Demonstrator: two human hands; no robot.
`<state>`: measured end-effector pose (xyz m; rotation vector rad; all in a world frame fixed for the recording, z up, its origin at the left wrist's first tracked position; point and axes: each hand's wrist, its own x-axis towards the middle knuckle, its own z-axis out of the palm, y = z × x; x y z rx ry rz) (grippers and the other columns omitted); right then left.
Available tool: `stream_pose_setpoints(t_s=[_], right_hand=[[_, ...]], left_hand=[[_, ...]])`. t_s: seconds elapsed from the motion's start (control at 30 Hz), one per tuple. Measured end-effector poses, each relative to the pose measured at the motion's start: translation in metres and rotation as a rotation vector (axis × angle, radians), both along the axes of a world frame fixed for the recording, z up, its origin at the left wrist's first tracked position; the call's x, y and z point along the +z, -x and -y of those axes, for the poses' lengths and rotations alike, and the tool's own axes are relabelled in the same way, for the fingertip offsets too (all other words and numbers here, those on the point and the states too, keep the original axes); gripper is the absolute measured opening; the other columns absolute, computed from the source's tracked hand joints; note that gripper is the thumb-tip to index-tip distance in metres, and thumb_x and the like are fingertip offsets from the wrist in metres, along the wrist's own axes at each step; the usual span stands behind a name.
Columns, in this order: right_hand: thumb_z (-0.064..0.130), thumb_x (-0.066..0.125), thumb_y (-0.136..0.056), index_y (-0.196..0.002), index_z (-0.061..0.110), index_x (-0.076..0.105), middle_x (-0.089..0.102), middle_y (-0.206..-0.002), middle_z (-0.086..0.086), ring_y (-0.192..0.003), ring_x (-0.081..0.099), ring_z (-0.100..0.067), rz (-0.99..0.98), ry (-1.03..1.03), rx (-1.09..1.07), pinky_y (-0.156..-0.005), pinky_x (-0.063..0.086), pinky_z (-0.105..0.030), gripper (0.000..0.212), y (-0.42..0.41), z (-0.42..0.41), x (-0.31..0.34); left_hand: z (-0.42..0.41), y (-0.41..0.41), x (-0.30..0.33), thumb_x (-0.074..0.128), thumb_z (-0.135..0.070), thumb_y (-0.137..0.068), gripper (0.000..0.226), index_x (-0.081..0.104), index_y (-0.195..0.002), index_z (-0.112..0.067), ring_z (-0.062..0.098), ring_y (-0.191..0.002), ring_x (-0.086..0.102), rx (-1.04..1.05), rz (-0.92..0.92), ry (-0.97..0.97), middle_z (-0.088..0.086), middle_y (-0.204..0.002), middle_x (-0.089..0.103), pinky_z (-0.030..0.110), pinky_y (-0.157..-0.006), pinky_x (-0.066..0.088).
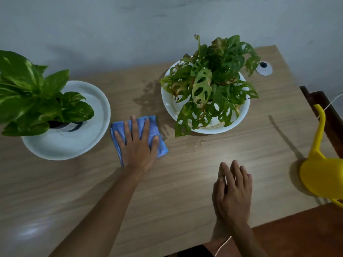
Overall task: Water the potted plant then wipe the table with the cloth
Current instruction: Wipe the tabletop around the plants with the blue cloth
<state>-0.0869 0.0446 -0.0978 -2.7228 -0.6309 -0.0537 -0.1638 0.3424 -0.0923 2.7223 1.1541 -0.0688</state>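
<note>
My left hand (138, 143) presses flat, fingers spread, on a folded blue cloth (161, 145) lying on the wooden table (185, 191) between two plants. To its right a holey-leaved plant (211, 84) stands in a white bowl (243, 115). At the left a broad-leaved plant (31, 97) sits on a white dish (89, 130). Over the table's near right part, my right hand (233, 191) has straight fingers and holds nothing. A yellow watering can (319, 173) stands at the table's right edge. Small water drops (196, 144) glisten in front of the bowl.
A dark wet-looking patch (148, 97) marks the table left of the bowl. A round white grommet (264, 68) sits at the far right corner. A grey wall (130, 25) runs behind. Dark wooden furniture (323, 108) and a reddish floor (306, 234) lie to the right.
</note>
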Motion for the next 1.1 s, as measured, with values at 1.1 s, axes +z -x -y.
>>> stream_pose_setpoints(t_s=[1.1], right_hand=[[0.026,0.042,-0.094,-0.139,0.019,0.055,0.041,-0.153,-0.013,-0.146,0.028,-0.031,0.026,-0.029,-0.003,-0.116,0.024,-0.054,0.048,0.000,-0.003,0.006]], left_hand=[[0.018,-0.053,0.000,-0.003,-0.061,-0.095,0.068,-0.009,-0.156,-0.032,0.031,-0.156,-0.008,-0.190,-0.089,-0.061,0.006,-0.170,-0.008,0.061,-0.122,-0.004]])
